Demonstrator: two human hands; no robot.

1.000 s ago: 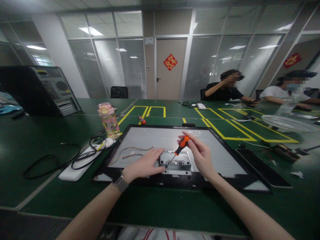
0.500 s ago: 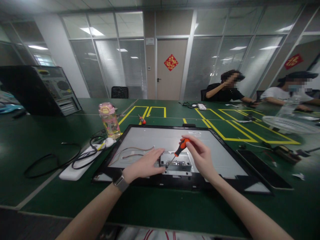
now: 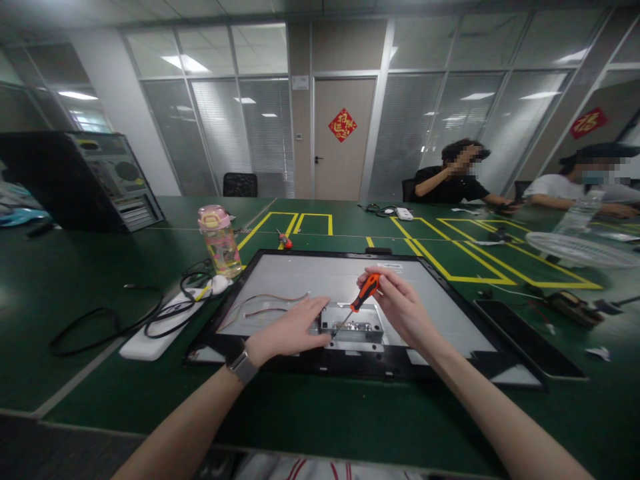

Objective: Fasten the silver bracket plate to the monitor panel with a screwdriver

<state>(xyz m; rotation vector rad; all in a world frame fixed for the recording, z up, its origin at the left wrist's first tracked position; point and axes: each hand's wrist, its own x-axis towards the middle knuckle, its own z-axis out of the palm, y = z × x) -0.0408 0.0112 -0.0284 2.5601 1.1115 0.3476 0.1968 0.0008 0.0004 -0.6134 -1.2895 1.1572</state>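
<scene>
A monitor panel (image 3: 440, 313) with a black frame lies face down on the green table. A small metal box (image 3: 357, 323) sits on its back near the front edge. My right hand (image 3: 403, 310) is closed round an orange-handled screwdriver (image 3: 356, 303), its tip down at the metal box's left end. My left hand (image 3: 290, 330), a watch on its wrist, lies flat with fingers stretched out, touching the panel and the box's left side. Thin wires (image 3: 265, 303) run across the panel to the left.
A pink-capped bottle (image 3: 219, 241), black cables (image 3: 125, 320) on a white strip, and a computer case (image 3: 95, 177) stand at the left. A small red screwdriver (image 3: 285, 240) lies behind the panel. A dark slab (image 3: 525, 337) and a fan grille (image 3: 575, 248) lie right. Two people sit far right.
My right hand has turned a little on the screwdriver handle, fingers shifting round it. The tip stays at the metal box and my left hand has not moved.
</scene>
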